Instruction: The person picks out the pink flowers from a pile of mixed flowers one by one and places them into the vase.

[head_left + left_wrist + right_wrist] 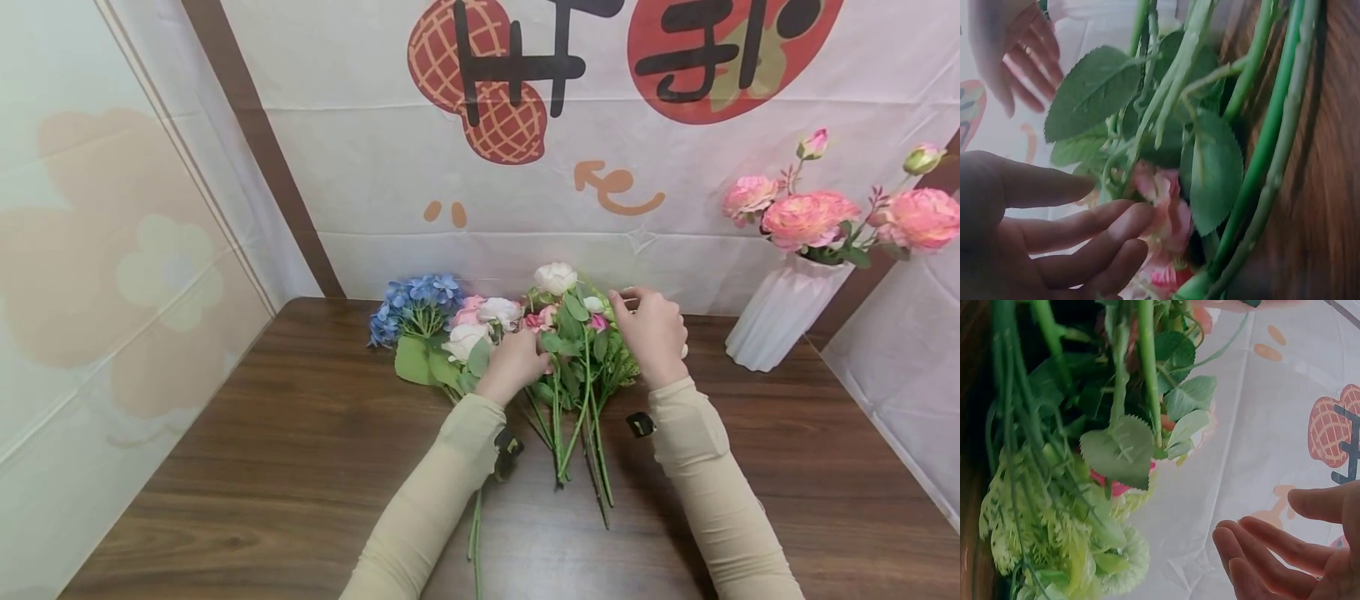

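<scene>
Artificial flowers lie in a loose bunch on the brown wooden table, their green stems pointing toward me. My left hand is over the middle of the bunch. In the left wrist view its relaxed fingers reach right up to a pink flower and its green leaves. My right hand hovers at the bunch's right side, beside pale green blossoms. Its fingers are loosely bent with nothing between them. White roses and a blue hydrangea lie farther back and left.
A white ribbed vase holding pink flowers stands at the table's back right. Behind the table hangs a printed white cloth. Two thin stems stretch toward the front edge near my left forearm.
</scene>
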Demonstrator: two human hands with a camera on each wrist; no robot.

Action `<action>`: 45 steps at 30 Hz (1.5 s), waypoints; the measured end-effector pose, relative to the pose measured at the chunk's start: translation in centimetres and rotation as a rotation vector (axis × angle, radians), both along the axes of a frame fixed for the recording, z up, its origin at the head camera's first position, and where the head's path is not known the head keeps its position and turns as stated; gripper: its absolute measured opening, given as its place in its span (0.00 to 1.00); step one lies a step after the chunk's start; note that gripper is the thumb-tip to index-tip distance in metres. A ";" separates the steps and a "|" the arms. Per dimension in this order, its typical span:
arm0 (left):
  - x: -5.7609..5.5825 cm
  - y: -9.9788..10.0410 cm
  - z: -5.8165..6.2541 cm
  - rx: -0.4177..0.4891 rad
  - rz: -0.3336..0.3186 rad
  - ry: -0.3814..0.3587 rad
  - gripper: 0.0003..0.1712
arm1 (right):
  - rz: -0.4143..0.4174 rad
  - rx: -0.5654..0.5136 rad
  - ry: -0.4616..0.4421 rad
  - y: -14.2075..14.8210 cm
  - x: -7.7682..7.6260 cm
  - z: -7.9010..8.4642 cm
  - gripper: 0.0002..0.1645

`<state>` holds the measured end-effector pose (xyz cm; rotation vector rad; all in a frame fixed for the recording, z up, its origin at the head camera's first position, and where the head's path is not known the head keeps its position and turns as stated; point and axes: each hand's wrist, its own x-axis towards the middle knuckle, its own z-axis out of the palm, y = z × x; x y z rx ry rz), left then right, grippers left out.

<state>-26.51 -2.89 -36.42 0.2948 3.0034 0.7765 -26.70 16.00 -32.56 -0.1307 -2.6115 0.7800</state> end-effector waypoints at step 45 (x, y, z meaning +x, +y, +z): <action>-1.1 0.6 -1.6 0.586 0.197 -0.142 0.13 | 0.090 0.005 -0.005 -1.6 0.2 -0.1 0.26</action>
